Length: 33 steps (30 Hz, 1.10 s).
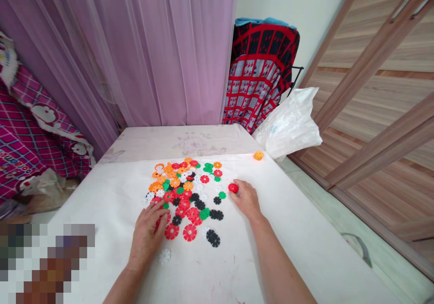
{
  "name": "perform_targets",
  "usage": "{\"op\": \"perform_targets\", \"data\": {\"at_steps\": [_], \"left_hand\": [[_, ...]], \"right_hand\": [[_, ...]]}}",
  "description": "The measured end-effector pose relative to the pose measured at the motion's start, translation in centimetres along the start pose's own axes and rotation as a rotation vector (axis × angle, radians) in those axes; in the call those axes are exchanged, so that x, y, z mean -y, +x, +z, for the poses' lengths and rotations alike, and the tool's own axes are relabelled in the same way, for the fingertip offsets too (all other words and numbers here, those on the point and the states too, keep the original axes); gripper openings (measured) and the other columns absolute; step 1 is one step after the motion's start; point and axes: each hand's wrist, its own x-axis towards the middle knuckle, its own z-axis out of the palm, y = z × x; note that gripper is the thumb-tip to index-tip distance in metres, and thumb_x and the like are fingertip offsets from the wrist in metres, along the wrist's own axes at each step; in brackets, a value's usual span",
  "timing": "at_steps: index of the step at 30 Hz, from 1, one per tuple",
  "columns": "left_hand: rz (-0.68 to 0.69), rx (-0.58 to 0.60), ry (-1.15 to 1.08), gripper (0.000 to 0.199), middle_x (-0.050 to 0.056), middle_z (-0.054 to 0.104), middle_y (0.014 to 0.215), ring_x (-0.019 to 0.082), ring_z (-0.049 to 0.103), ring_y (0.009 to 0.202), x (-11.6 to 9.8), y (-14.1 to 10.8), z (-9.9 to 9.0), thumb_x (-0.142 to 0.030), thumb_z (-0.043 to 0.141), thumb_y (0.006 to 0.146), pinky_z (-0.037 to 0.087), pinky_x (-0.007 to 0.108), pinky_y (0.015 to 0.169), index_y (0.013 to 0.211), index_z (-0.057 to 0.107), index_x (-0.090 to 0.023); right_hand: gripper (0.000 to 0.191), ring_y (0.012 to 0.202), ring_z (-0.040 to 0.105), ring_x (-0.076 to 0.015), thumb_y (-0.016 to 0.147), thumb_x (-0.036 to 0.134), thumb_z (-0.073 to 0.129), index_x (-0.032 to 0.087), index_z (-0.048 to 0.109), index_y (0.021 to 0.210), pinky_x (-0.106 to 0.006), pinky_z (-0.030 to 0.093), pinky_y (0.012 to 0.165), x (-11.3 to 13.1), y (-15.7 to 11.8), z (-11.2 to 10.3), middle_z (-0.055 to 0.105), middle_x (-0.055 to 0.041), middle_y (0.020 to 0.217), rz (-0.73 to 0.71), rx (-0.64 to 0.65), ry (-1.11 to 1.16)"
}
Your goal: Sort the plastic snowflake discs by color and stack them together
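A loose pile of notched plastic discs in red, orange, green, black and white lies on the white-covered table (115, 204). My left hand (151, 222) rests over the pile's lower left edge, fingers apart, touching red discs. To the right of the pile, my right hand (246, 198) pinches a small red disc stack (233, 187) between thumb and fingers. An orange disc stack (258, 155) stands near the table's right edge. Nearest me are a red disc (190, 232), some overlapping black discs (213, 238) and a single white disc (165, 256).
A purple curtain (162, 50) hangs behind the table. Beyond the right edge are a white plastic bag (291, 125), a red patterned cloth (251, 78) and wooden cabinet doors (369, 91). Pink checked fabric (30, 127) lies at the left.
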Motion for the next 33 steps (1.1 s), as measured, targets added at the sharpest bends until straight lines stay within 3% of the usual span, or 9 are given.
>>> {"op": "perform_targets", "data": {"at_steps": [5, 9, 13, 18, 22, 26, 29, 33], "left_hand": [[0.010, 0.006, -0.010, 0.031, 0.007, 0.071, 0.118, 0.030, 0.061, 0.117, -0.3, 0.3, 0.0, -0.040, 0.045, 0.092, 0.047, 0.055, 0.098, 0.093, 0.073, -0.026], [0.014, 0.014, -0.020, 0.031, 0.007, 0.071, 0.117, 0.030, 0.061, 0.117, -0.5, 0.5, -0.2, -0.039, 0.045, 0.092, 0.047, 0.054, 0.099, 0.093, 0.073, -0.026], [0.009, 0.012, -0.022, 0.031, 0.007, 0.072, 0.117, 0.030, 0.060, 0.119, -0.6, 0.5, -0.2, -0.039, 0.044, 0.092, 0.048, 0.053, 0.099, 0.092, 0.073, -0.026], [-0.027, 0.028, -0.006, 0.031, 0.007, 0.071, 0.117, 0.030, 0.060, 0.119, -0.6, 0.4, 0.0, -0.039, 0.044, 0.092, 0.046, 0.055, 0.100, 0.091, 0.073, -0.026], [-0.031, 0.028, -0.012, 0.030, 0.006, 0.072, 0.117, 0.030, 0.060, 0.119, -0.6, 0.4, 0.0, -0.038, 0.045, 0.092, 0.046, 0.054, 0.100, 0.091, 0.073, -0.027], [-0.013, 0.001, -0.032, 0.030, 0.007, 0.072, 0.115, 0.028, 0.061, 0.117, -0.5, 0.4, -0.1, -0.038, 0.045, 0.092, 0.047, 0.051, 0.101, 0.091, 0.073, -0.027], [0.002, -0.007, -0.052, 0.030, 0.007, 0.072, 0.115, 0.028, 0.061, 0.117, -0.3, 0.4, 0.0, -0.039, 0.045, 0.092, 0.047, 0.050, 0.101, 0.092, 0.073, -0.027], [0.005, 0.003, -0.048, 0.031, 0.007, 0.070, 0.120, 0.029, 0.061, 0.118, 0.0, 0.3, 0.2, -0.040, 0.045, 0.092, 0.047, 0.053, 0.101, 0.094, 0.073, -0.027]], "right_hand": [[0.027, 0.101, 0.060, -0.0213, 0.081, 0.026, 0.056, 0.022, 0.068, 0.106, -0.032, 0.044, 0.089, 0.7, 1.9, -0.5, 0.068, -0.0062, 0.111, 0.000, 0.028, 0.007], [0.022, 0.104, 0.060, -0.0191, 0.085, 0.021, 0.053, 0.025, 0.071, 0.097, -0.028, 0.042, 0.091, 3.3, 5.5, -0.8, 0.070, -0.0032, 0.110, -0.027, 0.207, -0.052], [0.021, 0.100, 0.063, -0.0215, 0.083, 0.030, 0.059, 0.024, 0.072, 0.099, -0.029, 0.044, 0.083, 5.9, 8.3, 0.3, 0.069, -0.0066, 0.110, 0.079, 0.350, -0.097], [0.019, 0.093, 0.065, -0.0236, 0.072, 0.021, 0.066, 0.020, 0.071, 0.091, -0.031, 0.046, 0.078, 6.6, 9.6, 2.2, 0.070, -0.0097, 0.100, 0.127, 0.335, -0.047], [0.024, 0.087, 0.066, -0.0212, 0.068, 0.020, 0.068, 0.021, 0.067, 0.092, -0.030, 0.047, 0.076, 5.4, 9.9, 2.7, 0.072, -0.0056, 0.092, 0.151, 0.270, 0.091], [0.026, 0.078, 0.067, -0.0170, 0.077, 0.031, 0.059, 0.019, 0.063, 0.100, -0.028, 0.050, 0.068, 2.3, 9.0, 1.4, 0.072, -0.0035, 0.088, 0.200, 0.175, 0.272], [0.032, 0.079, 0.067, -0.0168, 0.079, 0.036, 0.052, 0.016, 0.061, 0.103, -0.028, 0.052, 0.068, -0.5, 6.8, 0.1, 0.072, -0.0071, 0.092, 0.229, 0.088, 0.381], [0.039, 0.084, 0.066, -0.0194, 0.072, 0.043, 0.059, 0.018, 0.061, 0.102, -0.034, 0.052, 0.075, -2.6, 2.9, -0.2, 0.072, -0.0079, 0.096, 0.205, -0.052, 0.584]]}}
